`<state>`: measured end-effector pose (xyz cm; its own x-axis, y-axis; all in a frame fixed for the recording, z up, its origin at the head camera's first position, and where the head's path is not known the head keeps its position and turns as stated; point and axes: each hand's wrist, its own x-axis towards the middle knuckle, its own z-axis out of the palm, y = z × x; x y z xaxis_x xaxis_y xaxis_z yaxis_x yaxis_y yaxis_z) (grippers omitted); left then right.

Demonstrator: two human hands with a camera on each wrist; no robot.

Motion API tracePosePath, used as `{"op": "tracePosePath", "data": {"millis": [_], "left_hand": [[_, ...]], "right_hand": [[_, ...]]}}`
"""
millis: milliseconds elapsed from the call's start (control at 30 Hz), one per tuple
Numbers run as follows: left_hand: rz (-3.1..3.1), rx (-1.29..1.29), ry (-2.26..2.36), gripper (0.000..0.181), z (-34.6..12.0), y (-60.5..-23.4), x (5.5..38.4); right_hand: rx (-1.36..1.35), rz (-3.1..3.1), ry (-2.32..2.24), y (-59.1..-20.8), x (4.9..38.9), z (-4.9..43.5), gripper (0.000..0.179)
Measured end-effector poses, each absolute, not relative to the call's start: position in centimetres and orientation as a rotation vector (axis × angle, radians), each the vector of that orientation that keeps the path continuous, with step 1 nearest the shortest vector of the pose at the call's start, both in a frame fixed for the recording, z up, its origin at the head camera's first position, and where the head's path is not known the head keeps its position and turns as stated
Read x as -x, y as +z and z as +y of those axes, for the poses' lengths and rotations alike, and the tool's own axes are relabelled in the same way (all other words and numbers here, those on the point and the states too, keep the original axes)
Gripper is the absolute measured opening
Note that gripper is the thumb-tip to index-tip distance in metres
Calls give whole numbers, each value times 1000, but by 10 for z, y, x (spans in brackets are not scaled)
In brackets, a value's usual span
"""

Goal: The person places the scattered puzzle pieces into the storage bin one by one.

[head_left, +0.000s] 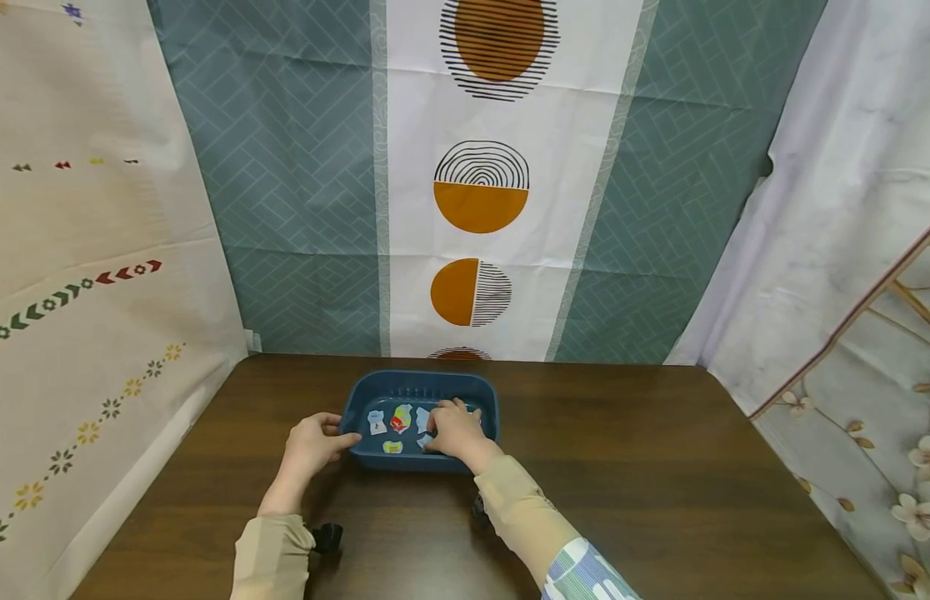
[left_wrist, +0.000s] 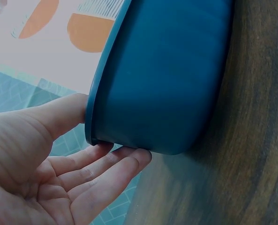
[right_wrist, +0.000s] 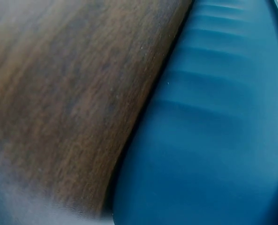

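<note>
A dark blue plastic basket [head_left: 416, 462] with rounded corners sits on the table. My left hand [head_left: 307, 446] pinches its left end: in the left wrist view the thumb [left_wrist: 71, 110] is over the rim and the fingers [left_wrist: 108, 176] lie against the outside wall. Inside lie several small flat cutouts, among them a white one [head_left: 377, 422], a red, yellow and green one [head_left: 401, 418] and a yellow one [head_left: 392, 447]. My right hand [head_left: 456, 429] reaches over the front rim into the right half, fingers down among pale cutouts. Whether it grips one cannot be made out.
The brown wooden table [head_left: 622, 475] extends around the basket, widest on the right. A patterned curtain [head_left: 300, 208] hangs behind it, with printed cloths along both sides. Only the basket's outer wall [right_wrist: 214, 154] and tabletop show in the right wrist view.
</note>
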<state>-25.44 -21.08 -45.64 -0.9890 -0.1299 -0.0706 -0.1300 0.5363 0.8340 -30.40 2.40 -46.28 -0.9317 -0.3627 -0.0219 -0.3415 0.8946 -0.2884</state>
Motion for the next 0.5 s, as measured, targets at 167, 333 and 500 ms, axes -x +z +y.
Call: {"op": "tracePosePath", "data": {"millis": [167,333,500], "left_hand": [[2754,237,1490,53,-211,-456,254],[2764,242,1476,54,-214,-455,254],[2780,246,1449,53,-217,-453,255]], "right_hand": [[543,2982,-457,-459,303,24,28],[548,2985,-489,-453,301,26,28],[566,3006,-490,-448,299,30,28]]}}
